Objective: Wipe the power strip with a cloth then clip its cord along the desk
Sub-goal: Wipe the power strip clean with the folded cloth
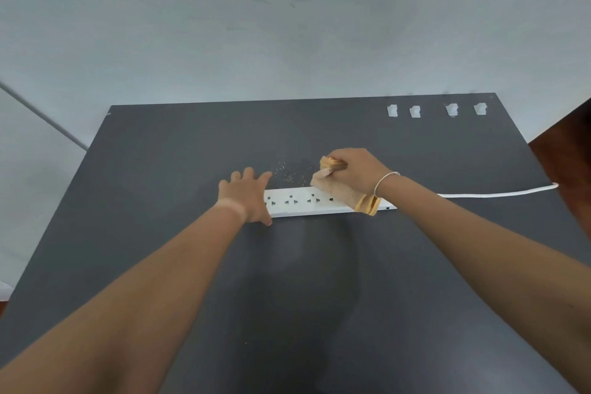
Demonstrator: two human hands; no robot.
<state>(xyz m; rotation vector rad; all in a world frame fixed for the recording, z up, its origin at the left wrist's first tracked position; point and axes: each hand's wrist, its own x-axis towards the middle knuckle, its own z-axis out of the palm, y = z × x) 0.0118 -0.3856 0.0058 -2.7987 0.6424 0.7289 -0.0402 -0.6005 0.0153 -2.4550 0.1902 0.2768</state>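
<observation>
A white power strip (300,203) lies across the middle of the dark grey desk (192,153). My left hand (244,193) presses on its left end, fingers spread over it. My right hand (355,169) is closed on a beige and orange cloth (339,190), which rests on the strip's right part. The strip's white cord (499,192) runs right, off the desk's right edge. Several white cord clips (414,111) sit in a row near the desk's far right edge.
Fine yellowish crumbs (287,174) are scattered on the desk just behind the strip. A pale wall (287,25) rises behind the desk. A dark brown surface (566,153) borders the desk at the right.
</observation>
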